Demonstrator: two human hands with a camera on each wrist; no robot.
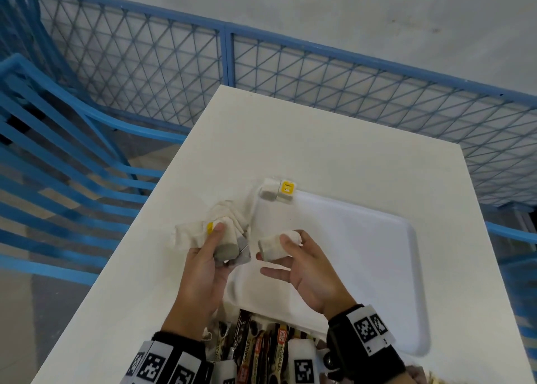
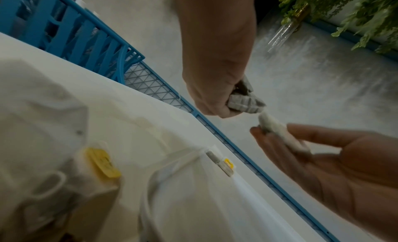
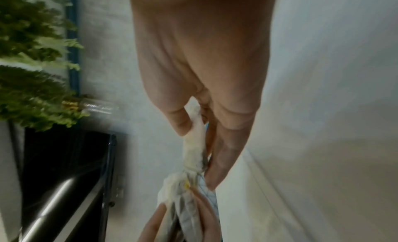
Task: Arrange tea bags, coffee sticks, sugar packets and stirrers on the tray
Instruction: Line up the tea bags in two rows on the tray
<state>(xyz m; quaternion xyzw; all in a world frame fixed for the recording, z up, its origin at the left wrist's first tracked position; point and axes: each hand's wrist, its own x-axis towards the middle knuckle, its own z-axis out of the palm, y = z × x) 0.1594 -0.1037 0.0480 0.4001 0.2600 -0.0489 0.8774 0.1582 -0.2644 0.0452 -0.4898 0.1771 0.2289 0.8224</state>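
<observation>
From the head view I see my left hand (image 1: 203,263) raised over the white table (image 1: 334,156), its thumb and fingers closed round a fanned bunch of tea bags (image 1: 226,232); the thumb presses across the top bag beside a yellow tag, and the grey lower ends of the bags stick out past my palm. My right hand (image 1: 302,270) sits just beside it, palm up, pinching a single tea bag (image 1: 276,245) between the thumb on top and the fingers beneath, while the lower fingers lie straight and loose under it. The single bag and the bunch are close together but I cannot tell whether they touch; the right wrist view is blurred and only shows the bag's pale paper running down between thumb and fingers toward the bunch. The white tray (image 1: 377,238) lies on the table under and to the right of my hands. At its far left corner two tea bags (image 1: 277,193) lie side by side, touching, one with a yellow square label facing up; in the left wrist view the same pair (image 2: 221,162) sits right at the tray's edge. A heap of coffee sticks (image 1: 261,346) in brown, black and red wrappers lies at the near edge of the table between my wrists. Both wrists carry black bands with black-and-white marker squares. Beyond the table runs a blue mesh fence (image 1: 290,72), and a blue slatted chair (image 1: 58,156) stands to the left
</observation>
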